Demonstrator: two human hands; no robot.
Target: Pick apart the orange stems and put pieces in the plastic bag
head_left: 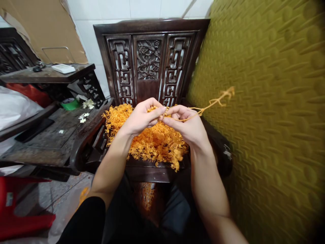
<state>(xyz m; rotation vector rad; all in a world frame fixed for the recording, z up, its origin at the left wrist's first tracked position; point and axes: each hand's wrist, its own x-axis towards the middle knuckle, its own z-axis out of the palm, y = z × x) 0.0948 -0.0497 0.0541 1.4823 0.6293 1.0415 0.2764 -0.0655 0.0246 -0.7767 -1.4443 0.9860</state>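
A thin orange branched plastic stem [215,101] runs through my right hand [189,123], whose fingers are closed on it, and its forked end sticks out to the right. My left hand [146,117] meets it at the fingertips, pinching the other end of the stem; the exact grip point is partly hidden by the fingers. Below both hands lies a large heap of orange branched plastic sprigs [154,144] on the seat of a dark carved wooden chair [148,84].
A textured olive-yellow panel [266,101] stands close on the right. On the left, a dark wooden side table [50,139] bears a green tape roll [70,104] and small white flower pieces [83,117]. A red plastic stool [22,203] is at lower left.
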